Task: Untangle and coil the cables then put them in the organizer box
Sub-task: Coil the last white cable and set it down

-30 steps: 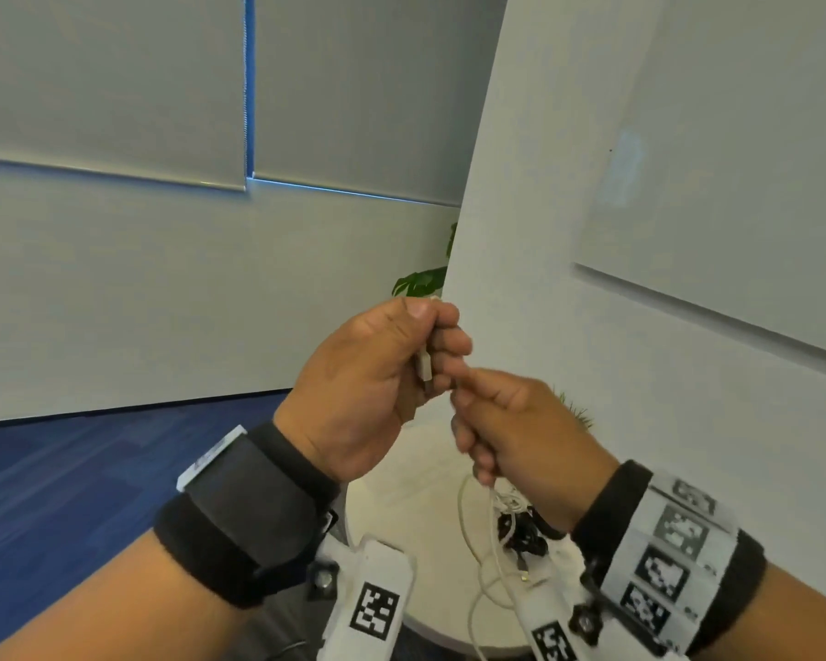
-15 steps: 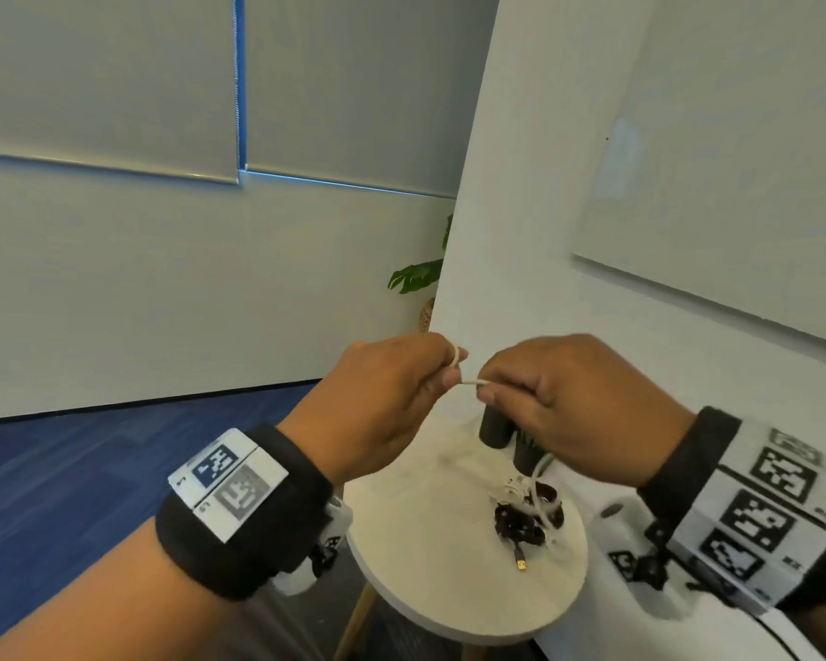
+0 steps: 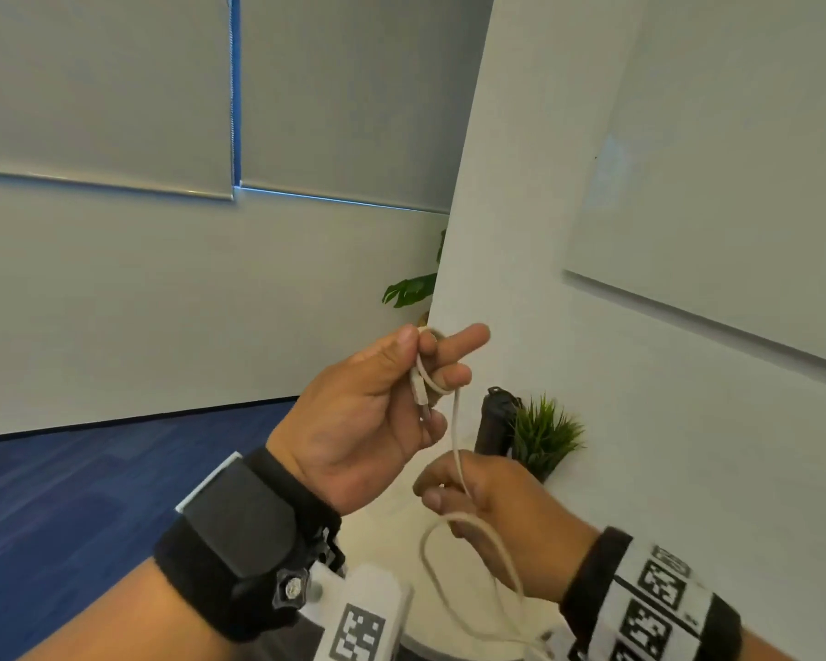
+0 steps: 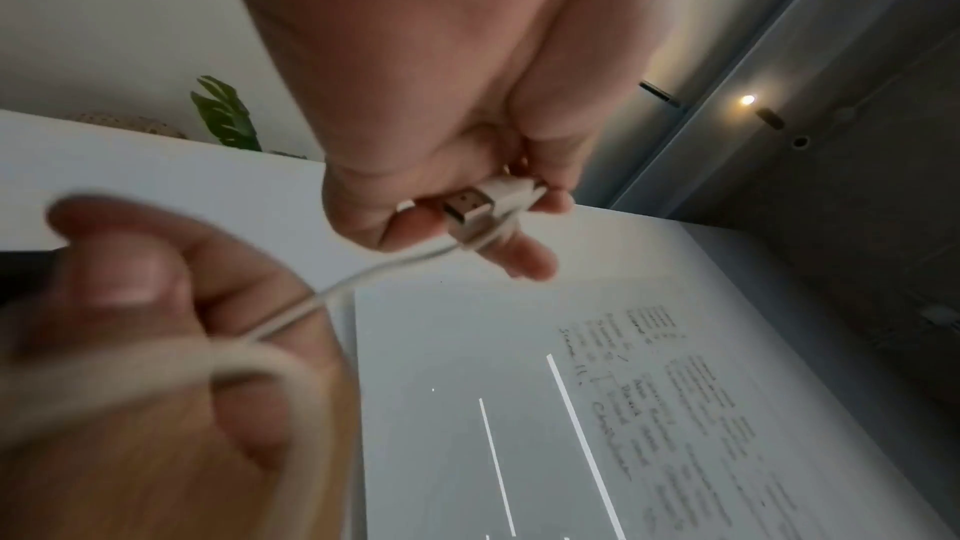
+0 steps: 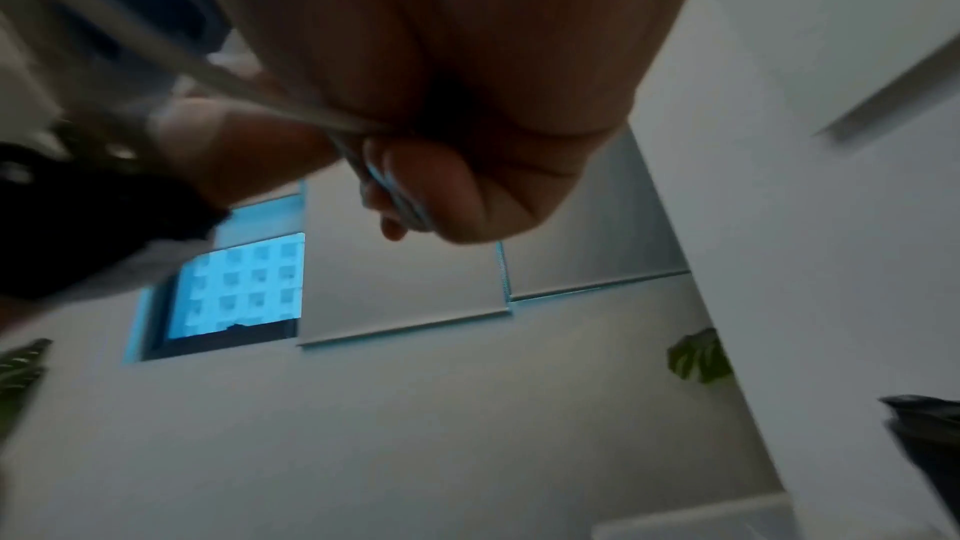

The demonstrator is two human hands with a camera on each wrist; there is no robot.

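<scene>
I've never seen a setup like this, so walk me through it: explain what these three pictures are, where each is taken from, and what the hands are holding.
No machine here: a person wears three cameras, one on the head and one strapped to each wrist. The head view looks down on both hands. The left hand pinches the plug end of a white cable, with a first loop around its fingers. The right hand, lower, grips the same cable, whose slack hangs in a loop below. The left wrist view looks along the hand at that USB plug. The right wrist view is blurred and shows the cable running through the curled fingers. A small green plant stands behind; no organizer box is visible.
</scene>
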